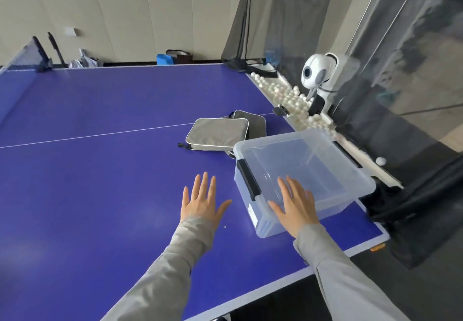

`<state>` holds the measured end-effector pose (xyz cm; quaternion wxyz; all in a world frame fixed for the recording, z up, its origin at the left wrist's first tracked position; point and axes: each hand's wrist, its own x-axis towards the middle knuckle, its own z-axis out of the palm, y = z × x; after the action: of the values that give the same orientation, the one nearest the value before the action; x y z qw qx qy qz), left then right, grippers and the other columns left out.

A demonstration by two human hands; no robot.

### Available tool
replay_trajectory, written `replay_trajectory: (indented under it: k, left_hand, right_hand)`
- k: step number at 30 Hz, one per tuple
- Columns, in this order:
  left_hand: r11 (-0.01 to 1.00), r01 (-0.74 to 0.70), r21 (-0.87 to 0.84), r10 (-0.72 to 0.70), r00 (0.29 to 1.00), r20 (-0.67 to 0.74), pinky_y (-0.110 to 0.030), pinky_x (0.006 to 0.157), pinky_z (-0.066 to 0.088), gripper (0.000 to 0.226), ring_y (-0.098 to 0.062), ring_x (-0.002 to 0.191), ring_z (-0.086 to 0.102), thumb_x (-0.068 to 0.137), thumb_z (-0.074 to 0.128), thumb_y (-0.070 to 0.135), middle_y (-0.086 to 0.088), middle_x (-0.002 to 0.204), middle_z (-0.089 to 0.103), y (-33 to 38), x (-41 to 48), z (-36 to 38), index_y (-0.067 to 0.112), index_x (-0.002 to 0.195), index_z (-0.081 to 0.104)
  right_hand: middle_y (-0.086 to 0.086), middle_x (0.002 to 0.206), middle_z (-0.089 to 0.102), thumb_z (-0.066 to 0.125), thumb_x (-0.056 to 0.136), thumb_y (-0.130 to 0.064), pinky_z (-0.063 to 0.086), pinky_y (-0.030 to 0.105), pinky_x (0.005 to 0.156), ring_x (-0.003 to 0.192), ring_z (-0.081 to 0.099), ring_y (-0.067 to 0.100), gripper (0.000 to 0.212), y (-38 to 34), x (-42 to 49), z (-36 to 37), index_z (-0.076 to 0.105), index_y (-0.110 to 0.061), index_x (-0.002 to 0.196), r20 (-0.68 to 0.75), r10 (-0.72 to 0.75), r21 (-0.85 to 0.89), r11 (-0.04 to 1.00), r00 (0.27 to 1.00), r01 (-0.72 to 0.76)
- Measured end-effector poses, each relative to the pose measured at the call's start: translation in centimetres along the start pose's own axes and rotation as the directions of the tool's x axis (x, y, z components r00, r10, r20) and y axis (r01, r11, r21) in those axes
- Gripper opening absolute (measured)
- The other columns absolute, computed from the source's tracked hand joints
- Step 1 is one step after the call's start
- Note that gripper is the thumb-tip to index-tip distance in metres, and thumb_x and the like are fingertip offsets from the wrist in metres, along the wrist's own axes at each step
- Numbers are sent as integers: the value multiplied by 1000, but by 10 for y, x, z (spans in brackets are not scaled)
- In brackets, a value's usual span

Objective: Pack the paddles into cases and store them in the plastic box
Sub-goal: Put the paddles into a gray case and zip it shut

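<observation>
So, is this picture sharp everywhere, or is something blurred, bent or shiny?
Head view: wide-angle bend, the wall panels lean; head view: the black netting at upper right is smeared, while the left hand, right hand and plastic box look sharp; head view: soft light, only a faint pale sheen on the table.

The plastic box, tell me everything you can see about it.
The box is clear plastic, lidless and empty, with a black latch on its left end and a white label below it. It sits upright on the table near its right corner, in front of the grey cases. The open right hand is over its near corner; contact unclear.
</observation>
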<state>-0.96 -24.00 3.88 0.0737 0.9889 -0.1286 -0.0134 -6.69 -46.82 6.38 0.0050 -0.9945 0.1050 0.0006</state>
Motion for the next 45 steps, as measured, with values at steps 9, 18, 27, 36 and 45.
replay_trajectory:
  k: [9, 18, 27, 36, 45]
  left_hand:
    - [983, 98, -154, -95, 995, 28, -42, 118, 4, 79, -15, 147, -8, 90, 18, 68, 5, 160, -5, 55, 132, 6, 23, 151, -4]
    - [926, 264, -271, -232, 962, 145, -39, 118, 11, 87, -12, 147, 1, 87, 24, 71, 7, 159, 6, 96, 212, 20, 16, 151, 2]
    - [816, 426, -390, -423, 901, 98, -30, 91, 40, 81, -16, 121, 39, 77, 45, 74, 6, 125, 41, 109, 217, 40, 20, 136, 31]
    - [803, 465, -373, -469, 879, 86, -26, 88, 40, 83, -10, 118, 39, 72, 42, 80, 12, 120, 38, 106, 219, 48, 26, 134, 30]
    - [801, 479, -360, -481, 872, 88, -26, 88, 40, 83, -9, 121, 38, 72, 43, 79, 14, 123, 38, 106, 220, 48, 28, 136, 29]
  right_hand:
    - [1, 158, 12, 31, 95, -54, 14, 43, 115, 146, 9, 19, 65, 31, 131, 0, 10, -24, 150, 44, -109, -53, 992, 993, 111]
    - [2, 154, 26, 34, 94, -55, 20, 42, 114, 143, 18, 19, 66, 54, 241, -3, 18, -21, 148, 52, -166, 5, 986, 985, 166]
    - [13, 142, 41, 43, 93, -51, 34, 45, 99, 131, 34, 32, 65, 26, 370, 16, 30, -11, 143, 148, -243, 228, 952, 959, 206]
    - [25, 136, 46, 55, 88, -49, 35, 39, 105, 127, 43, 38, 73, -10, 453, 75, 37, 6, 132, 320, -93, 554, 826, 943, -107]
    - [12, 117, 50, 65, 83, -38, 53, 37, 57, 89, 51, 25, 55, -30, 466, 91, 35, -8, 119, 396, -7, 765, 555, 918, -326]
